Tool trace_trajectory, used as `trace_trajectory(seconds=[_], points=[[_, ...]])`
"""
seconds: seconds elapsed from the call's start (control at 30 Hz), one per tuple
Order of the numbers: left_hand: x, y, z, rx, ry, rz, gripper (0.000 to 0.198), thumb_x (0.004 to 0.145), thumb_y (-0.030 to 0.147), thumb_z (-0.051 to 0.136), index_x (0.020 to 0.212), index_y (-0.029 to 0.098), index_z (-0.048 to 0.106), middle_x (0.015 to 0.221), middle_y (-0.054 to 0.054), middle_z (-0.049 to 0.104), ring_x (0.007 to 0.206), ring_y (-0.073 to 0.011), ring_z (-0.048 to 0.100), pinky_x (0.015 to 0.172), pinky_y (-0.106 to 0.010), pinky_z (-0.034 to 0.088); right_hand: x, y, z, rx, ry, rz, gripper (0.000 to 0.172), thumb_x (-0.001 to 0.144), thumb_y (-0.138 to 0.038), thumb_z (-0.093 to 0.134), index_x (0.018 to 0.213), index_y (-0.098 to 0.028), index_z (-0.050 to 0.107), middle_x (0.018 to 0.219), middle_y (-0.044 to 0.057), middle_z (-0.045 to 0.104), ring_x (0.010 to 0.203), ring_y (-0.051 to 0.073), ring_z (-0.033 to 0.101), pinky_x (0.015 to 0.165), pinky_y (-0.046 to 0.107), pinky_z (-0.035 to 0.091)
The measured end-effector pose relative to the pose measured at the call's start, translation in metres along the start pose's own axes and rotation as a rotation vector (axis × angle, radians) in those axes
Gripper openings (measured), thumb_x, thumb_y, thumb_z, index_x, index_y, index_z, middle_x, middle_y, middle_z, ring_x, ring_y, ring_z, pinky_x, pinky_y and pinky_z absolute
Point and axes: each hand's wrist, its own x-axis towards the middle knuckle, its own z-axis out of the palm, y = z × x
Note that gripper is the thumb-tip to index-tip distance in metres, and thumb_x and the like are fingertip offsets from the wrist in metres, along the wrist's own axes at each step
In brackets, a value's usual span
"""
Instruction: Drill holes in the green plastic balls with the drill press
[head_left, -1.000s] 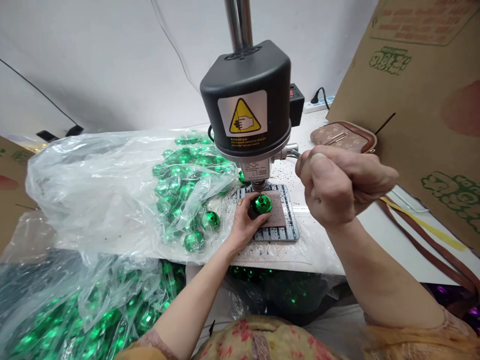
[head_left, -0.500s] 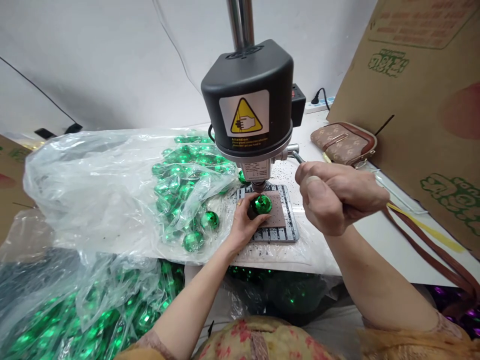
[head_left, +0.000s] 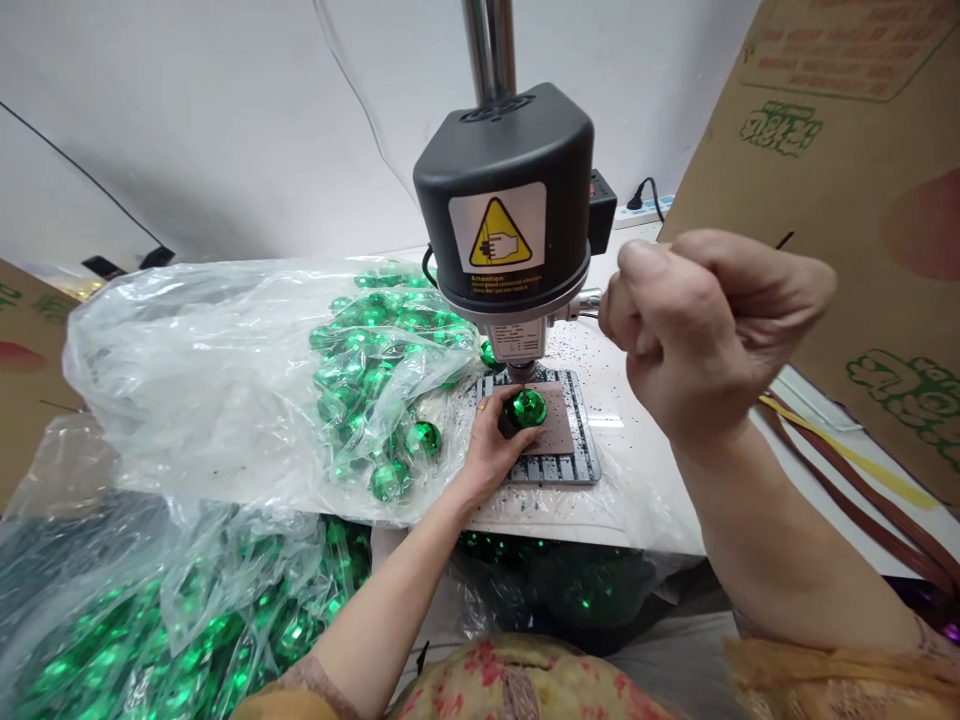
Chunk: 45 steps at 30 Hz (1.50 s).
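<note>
A shiny green faceted ball (head_left: pixel 530 407) sits under the chuck of a black bench drill press (head_left: pixel 502 200). My left hand (head_left: pixel 495 435) grips that ball from the left, thumb in front and fingers behind. Beneath it lies a brown square pad (head_left: pixel 559 425) on the slotted metal base (head_left: pixel 586 455). Raised at the right of the drill head, my right hand (head_left: pixel 697 330) is closed in a fist round the drill press lever (head_left: pixel 586 303). Most of the lever is hidden behind the fingers.
Left of the drill, a clear plastic bag (head_left: pixel 187 380) holds several green balls, with loose ones (head_left: pixel 390 480) by its edge. Another bag of green balls (head_left: pixel 150 640) lies lower left. A cardboard box (head_left: pixel 847 250) stands right; brown straps (head_left: pixel 847 500) cross the table. Dark shavings surround the base.
My right hand has risen with the lever and now covers the brown patterned pouch. The left hand stays on the ball at the base. The view has shifted slightly.
</note>
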Motion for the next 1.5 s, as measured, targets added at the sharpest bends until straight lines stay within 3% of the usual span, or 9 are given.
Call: trace_trajectory(seconds=[0.13,0.4,0.8,0.9,1.07,1.27,1.4,1.5], points=[[0.0,0.0,0.0,0.012,0.007,-0.003,0.051,0.077,0.028,0.08,0.124,0.023,0.058,0.123,-0.007,0.065,0.119,-0.0266,0.059,0.104,-0.043,0.045,0.004,0.001,0.002,0.044,-0.022,-0.051,0.052,0.086,-0.019,0.062,0.05,-0.019,0.025,0.045,-0.004,0.023,0.04,0.007,0.026,0.042,0.032,0.018],[-0.001,-0.001,0.001,0.017,0.014,0.046,0.051,0.079,0.027,0.079,0.124,0.023,0.057,0.124,-0.007,0.064,0.119,-0.0252,0.058,0.104,-0.042,0.046,-0.023,0.017,-0.013,0.072,-0.127,-0.265,0.045,0.078,-0.002,0.058,0.054,-0.019,0.023,0.051,-0.006,0.023,0.041,0.005,0.029,0.043,0.028,0.021],[0.001,0.003,0.0,-0.019,0.008,0.005,0.05,0.078,0.029,0.079,0.123,0.023,0.057,0.122,-0.007,0.064,0.116,-0.026,0.058,0.102,-0.043,0.045,-0.029,0.025,-0.018,0.09,-0.225,-0.399,0.042,0.075,0.001,0.053,0.054,-0.02,0.023,0.049,-0.007,0.026,0.041,0.004,0.028,0.042,0.028,0.024],[0.001,0.004,0.0,-0.025,0.008,0.007,0.05,0.078,0.029,0.079,0.122,0.023,0.057,0.123,-0.007,0.064,0.117,-0.0257,0.058,0.103,-0.042,0.045,-0.024,0.017,-0.014,0.051,-0.16,-0.31,0.045,0.079,0.0,0.056,0.053,-0.019,0.025,0.048,-0.006,0.026,0.041,0.005,0.032,0.042,0.028,0.022],[-0.002,0.007,0.001,-0.052,0.043,-0.032,0.052,0.074,0.028,0.081,0.121,0.021,0.058,0.12,-0.008,0.065,0.115,-0.0252,0.061,0.103,-0.042,0.046,0.008,-0.002,0.005,0.087,0.032,-0.008,0.046,0.085,-0.009,0.061,0.049,-0.02,0.033,0.044,-0.006,0.029,0.038,0.006,0.032,0.039,0.028,0.019],[-0.014,0.013,0.002,-0.022,0.209,-0.018,0.05,0.073,0.026,0.083,0.116,0.02,0.059,0.11,-0.006,0.065,0.102,-0.0221,0.065,0.091,-0.037,0.053,0.029,-0.003,0.01,0.135,-0.002,0.059,0.043,0.086,-0.005,0.055,0.049,-0.018,0.037,0.041,-0.008,0.029,0.037,0.002,0.03,0.039,0.023,0.022],[-0.041,0.017,-0.009,0.067,0.191,0.17,0.044,0.082,0.027,0.076,0.123,0.024,0.059,0.115,-0.008,0.061,0.109,-0.0227,0.063,0.092,-0.038,0.054,0.027,0.0,0.006,0.155,-0.015,0.042,0.043,0.087,-0.005,0.055,0.05,-0.018,0.037,0.042,-0.008,0.032,0.037,0.002,0.032,0.038,0.024,0.022],[-0.078,0.021,-0.02,0.21,-0.012,0.426,0.044,0.089,0.023,0.068,0.131,0.028,0.056,0.133,-0.012,0.053,0.117,-0.0236,0.06,0.091,-0.038,0.056,0.027,0.001,0.006,0.17,-0.013,0.03,0.044,0.087,-0.006,0.056,0.05,-0.019,0.035,0.042,-0.008,0.031,0.037,0.003,0.032,0.037,0.025,0.022]])
